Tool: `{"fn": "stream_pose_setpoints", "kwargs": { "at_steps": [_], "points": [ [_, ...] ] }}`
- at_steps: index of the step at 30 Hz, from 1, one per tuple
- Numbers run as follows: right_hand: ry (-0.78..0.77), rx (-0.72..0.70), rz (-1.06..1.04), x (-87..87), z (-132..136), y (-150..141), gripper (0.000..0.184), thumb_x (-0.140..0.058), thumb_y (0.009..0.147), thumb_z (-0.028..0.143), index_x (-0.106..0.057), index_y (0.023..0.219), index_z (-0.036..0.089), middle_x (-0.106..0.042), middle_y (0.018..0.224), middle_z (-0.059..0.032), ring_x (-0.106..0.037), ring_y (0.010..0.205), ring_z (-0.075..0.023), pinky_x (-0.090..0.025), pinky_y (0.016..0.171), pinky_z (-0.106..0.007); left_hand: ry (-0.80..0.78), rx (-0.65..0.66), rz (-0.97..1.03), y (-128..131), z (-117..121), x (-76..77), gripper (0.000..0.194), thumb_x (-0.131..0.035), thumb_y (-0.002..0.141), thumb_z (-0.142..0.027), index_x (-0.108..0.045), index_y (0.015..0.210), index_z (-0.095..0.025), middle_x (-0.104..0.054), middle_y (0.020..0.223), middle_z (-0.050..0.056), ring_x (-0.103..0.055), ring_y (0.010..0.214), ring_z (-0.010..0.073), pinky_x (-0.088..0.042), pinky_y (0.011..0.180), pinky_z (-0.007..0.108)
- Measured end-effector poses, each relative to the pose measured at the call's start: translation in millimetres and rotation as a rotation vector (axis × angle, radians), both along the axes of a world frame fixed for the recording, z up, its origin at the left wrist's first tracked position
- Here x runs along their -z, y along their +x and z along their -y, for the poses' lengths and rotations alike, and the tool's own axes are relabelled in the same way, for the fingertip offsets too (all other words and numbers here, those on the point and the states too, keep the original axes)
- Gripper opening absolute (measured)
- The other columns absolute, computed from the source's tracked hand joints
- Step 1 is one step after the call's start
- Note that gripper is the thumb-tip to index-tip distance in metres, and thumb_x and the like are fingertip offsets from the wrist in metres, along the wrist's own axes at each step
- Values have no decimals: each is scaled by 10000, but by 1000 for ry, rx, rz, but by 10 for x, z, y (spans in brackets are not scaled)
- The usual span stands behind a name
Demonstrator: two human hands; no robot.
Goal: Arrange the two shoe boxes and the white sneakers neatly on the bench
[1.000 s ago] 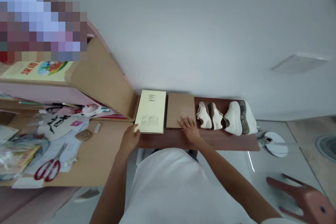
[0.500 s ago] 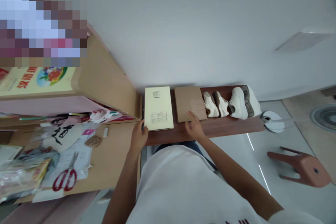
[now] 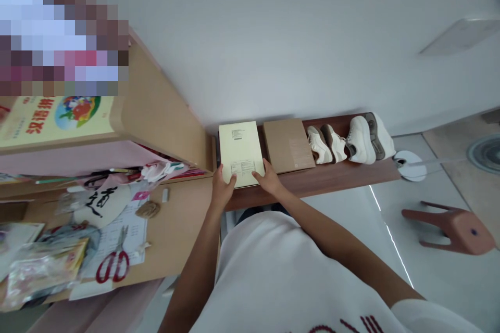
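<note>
A pale yellow box [image 3: 241, 148] with printed labels lies on a narrow brown shelf [image 3: 351, 179] against the wall. My left hand [image 3: 222, 187] grips its left front corner, thumb on the lid. At the opposite side my right hand [image 3: 269, 178] holds the right front corner, thumb also on top. A brown cardboard box [image 3: 288, 145] sits just right of the right hand, apart from it. Farther right stand a pair of beige shoes [image 3: 320, 144] and a pair of white shoes [image 3: 361, 140], one of these showing its grey side.
On the left, a desk [image 3: 183, 218] bears red-handled scissors [image 3: 113, 265], papers, a white fan with black writing [image 3: 103, 205] and a clear plastic bag [image 3: 42, 276]. A bookshelf panel [image 3: 164, 109] rises beside the yellow box. A pink stool [image 3: 463, 231] stands on the floor at right.
My right hand has left the brown cardboard box and moved left to the yellow box's right side. My left hand stays at its left corner, now gripping. The camera view has shifted.
</note>
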State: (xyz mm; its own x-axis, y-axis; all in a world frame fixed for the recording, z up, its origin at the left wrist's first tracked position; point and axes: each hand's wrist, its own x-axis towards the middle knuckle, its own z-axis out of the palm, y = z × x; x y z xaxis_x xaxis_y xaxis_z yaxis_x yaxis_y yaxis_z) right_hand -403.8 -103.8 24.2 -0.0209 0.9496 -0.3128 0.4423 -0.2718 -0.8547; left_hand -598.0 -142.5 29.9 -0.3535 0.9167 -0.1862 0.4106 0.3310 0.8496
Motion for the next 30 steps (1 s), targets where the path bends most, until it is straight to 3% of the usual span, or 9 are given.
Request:
{"fn": "stream_pose_setpoints", "kwargs": {
  "at_steps": [6, 10, 17, 22, 26, 30],
  "points": [
    [-77, 3, 96, 72, -143, -108, 864, -680, 832, 385, -297, 1550, 95, -356, 1607, -210, -289, 1526, -312, -255, 1254, -456, -123, -96, 98, -132, -182, 265, 731, -744, 806, -379, -456, 1432, -132, -409, 1560, 221, -381, 1470, 315, -283, 1222, 460],
    [-105, 41, 70, 186, -201, -124, 895, -674, 830, 399, -255, 1565, 106, -336, 1616, -217, -269, 1531, -332, -256, 1246, -505, -99, -100, 164, -157, -233, 405, 709, -770, 788, -379, -483, 1403, -175, -473, 1517, 189, -405, 1456, 306, -321, 1200, 457],
    [-112, 104, 61, 286, -249, -136, 918, -717, 814, 448, -289, 1557, 121, -410, 1573, -216, -362, 1488, -324, -319, 1217, -472, -87, -46, 223, -118, -309, 350, 593, -744, 821, -336, -539, 1358, -190, -622, 1354, 148, -596, 1261, 288, -424, 1121, 435],
    [-190, 96, 121, 203, -279, -152, 859, -709, 838, 441, -330, 1529, 101, -441, 1552, -232, -444, 1443, -305, -373, 1180, -432, -81, -55, 236, -105, -349, 339, 561, -739, 828, -318, -554, 1338, -179, -629, 1346, 149, -610, 1237, 282, -433, 1111, 426],
    [-216, 96, 56, 160, -303, -163, 743, -713, 853, 401, -409, 1475, 130, -602, 1415, -195, -613, 1281, -263, -462, 1097, -400, -106, -83, 263, -119, -364, 377, 536, -756, 818, -319, -579, 1306, -186, -653, 1321, 140, -624, 1224, 282, -441, 1106, 420],
    [-246, 107, 13, 183, -321, -166, 641, -716, 859, 395, -490, 1406, 149, -672, 1323, -164, -665, 1200, -251, -501, 1046, -391, -106, -93, 335, -146, -374, 459, 527, -790, 790, -335, -614, 1267, -199, -692, 1272, 123, -641, 1209, 284, -451, 1102, 426]
  ]
}}
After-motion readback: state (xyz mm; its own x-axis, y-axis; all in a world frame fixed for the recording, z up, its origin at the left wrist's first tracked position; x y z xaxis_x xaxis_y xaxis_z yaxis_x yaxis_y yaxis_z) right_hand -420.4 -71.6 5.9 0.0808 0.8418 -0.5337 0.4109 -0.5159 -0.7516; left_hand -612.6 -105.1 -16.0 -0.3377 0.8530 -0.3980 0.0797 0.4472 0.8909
